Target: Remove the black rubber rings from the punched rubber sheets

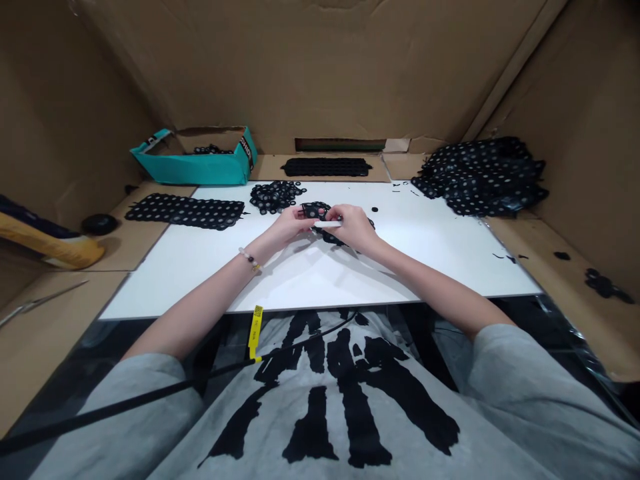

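White board [430, 253], smooth, flat, straight edges, lying on a brown cardboard base [115, 267]. Cardboard walls [300, 73] on left, back and right, matte, creased; low rectangular slot [340, 145] in the back one.

Perforated black piece [314, 208] near mid-board, between the hands, rows of round holes, thin, flexible-looking; partly covered by fingers. Left hand [293, 220] pinches its edge, thumb against fingers. Right hand [356, 228] pinches a slim white tool [329, 224], tip close to left thumb; tip contact can't be told. Beaded bracelet [250, 259] on left wrist.

Loose black rings [275, 197] heaped on the board, left of the piece. One small dark disc [375, 209] lies right of it. Flat dotted sheet [185, 211] spans board and base at left. Messy stack [485, 175] of dotted sheets at far right, glossy in places, overlapping board edge. Ridged black strip [326, 167] on base behind board. Thin dark scraps [503, 257] near board's right edge.

Teal box [205, 170], open top, back left, more rings inside. Left side: yellow-and-dark bottle [75, 250], black round item [99, 224], thin metal tool [37, 303]. Grey shirt [320, 400] with black print below; black cord [150, 398] with yellow tag [255, 327] crosses it.
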`<state>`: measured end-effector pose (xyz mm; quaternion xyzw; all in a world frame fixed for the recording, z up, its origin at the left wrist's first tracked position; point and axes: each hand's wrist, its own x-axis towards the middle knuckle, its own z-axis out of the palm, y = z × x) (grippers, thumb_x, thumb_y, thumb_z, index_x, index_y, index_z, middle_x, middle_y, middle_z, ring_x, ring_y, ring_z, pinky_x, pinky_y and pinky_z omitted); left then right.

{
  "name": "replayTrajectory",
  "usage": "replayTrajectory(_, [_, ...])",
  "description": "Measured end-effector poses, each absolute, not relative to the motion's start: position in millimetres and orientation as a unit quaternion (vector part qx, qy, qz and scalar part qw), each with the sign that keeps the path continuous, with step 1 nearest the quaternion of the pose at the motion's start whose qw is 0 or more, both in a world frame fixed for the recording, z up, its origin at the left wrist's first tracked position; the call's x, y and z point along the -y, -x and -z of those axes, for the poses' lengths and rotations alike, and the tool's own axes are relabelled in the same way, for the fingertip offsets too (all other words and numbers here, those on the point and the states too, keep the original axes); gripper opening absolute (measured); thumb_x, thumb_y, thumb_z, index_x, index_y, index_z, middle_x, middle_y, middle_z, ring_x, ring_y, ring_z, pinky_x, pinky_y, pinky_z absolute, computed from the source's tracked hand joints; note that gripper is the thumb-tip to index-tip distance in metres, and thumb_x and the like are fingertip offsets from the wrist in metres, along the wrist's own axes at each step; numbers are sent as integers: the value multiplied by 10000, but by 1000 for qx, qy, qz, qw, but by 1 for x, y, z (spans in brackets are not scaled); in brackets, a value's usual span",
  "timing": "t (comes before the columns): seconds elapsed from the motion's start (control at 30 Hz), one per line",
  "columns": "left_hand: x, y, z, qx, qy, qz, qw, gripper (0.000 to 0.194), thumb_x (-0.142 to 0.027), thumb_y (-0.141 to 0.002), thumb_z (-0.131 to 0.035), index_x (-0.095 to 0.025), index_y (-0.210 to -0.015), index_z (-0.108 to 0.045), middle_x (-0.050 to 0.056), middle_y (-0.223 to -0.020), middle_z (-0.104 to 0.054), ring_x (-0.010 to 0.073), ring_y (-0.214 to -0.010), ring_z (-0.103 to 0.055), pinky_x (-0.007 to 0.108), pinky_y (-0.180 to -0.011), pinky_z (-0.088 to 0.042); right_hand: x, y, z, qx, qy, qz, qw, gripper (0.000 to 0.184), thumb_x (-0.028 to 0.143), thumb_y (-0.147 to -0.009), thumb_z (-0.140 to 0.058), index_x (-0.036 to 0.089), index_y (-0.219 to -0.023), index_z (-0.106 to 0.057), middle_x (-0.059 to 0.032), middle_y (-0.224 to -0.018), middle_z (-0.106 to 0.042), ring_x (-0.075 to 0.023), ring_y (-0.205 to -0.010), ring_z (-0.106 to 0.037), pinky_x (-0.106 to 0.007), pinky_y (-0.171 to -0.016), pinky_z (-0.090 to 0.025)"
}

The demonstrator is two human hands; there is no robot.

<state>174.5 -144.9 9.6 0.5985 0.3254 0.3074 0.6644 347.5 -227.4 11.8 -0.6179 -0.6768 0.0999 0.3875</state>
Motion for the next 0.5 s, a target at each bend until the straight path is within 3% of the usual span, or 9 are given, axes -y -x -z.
replayTrajectory(0.2, [147,-175,-12,-335,-594,-313,661,363,-135,-568,-856,-126,-908,-729,20,-777,-702,102,-625,-582,234,-620,-482,230,-347,-14,655,615,-117,424,123,284,-772,-714,227,-876,-680,-46,-863,-730,-231,-799,-638,-327,-739,-448])
replayTrajectory(0.5, [152,-175,-10,-334,-600,-325,650,352,-248,-600,-895,-126,-845,-673,33,-804,-703,130,-707,-634,253,-675,-498,231,-343,-13,626,635,-178,416,183,357,-738,-774,207,-756,-669,-21,-754,-705,-191,-717,-591,-295,-675,-415])
